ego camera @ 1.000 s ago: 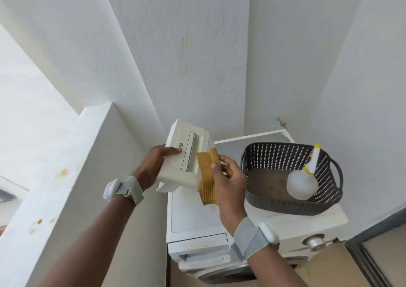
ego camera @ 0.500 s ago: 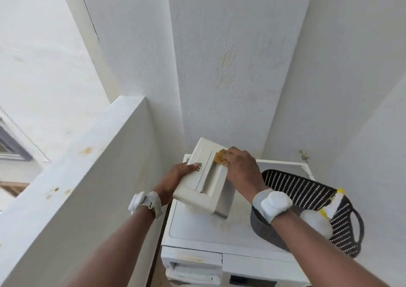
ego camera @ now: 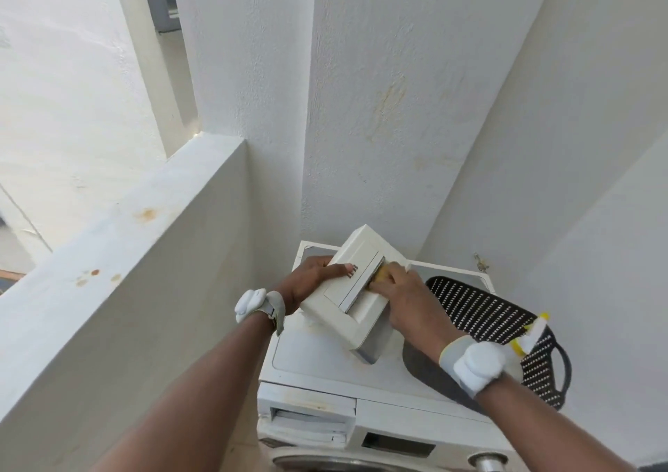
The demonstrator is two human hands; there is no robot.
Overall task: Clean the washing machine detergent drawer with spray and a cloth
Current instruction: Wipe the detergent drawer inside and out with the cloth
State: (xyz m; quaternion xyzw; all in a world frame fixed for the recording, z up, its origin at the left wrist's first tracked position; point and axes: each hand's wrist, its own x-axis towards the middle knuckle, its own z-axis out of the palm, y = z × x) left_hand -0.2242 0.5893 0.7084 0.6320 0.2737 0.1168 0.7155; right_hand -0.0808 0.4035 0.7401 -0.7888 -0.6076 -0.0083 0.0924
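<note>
I hold the white detergent drawer [ego camera: 352,303] tilted above the top of the washing machine [ego camera: 318,359]. My left hand [ego camera: 311,280] grips its left side, thumb on the upper face. My right hand [ego camera: 401,298] presses a yellow cloth [ego camera: 380,273] into the drawer's right side; only a small patch of cloth shows under the fingers. The spray bottle [ego camera: 531,334], white with a yellow nozzle, lies in the black perforated basket [ego camera: 484,312], mostly hidden behind my right wrist.
The empty drawer slot [ego camera: 307,423] is open at the machine's front left. A white half-wall [ego camera: 126,254] runs along the left. White walls close the corner behind and to the right of the machine.
The cloth went from hanging in front of the drawer to being pressed into it. My right hand has slid down the drawer's right side. The view has tilted down and drawn closer.
</note>
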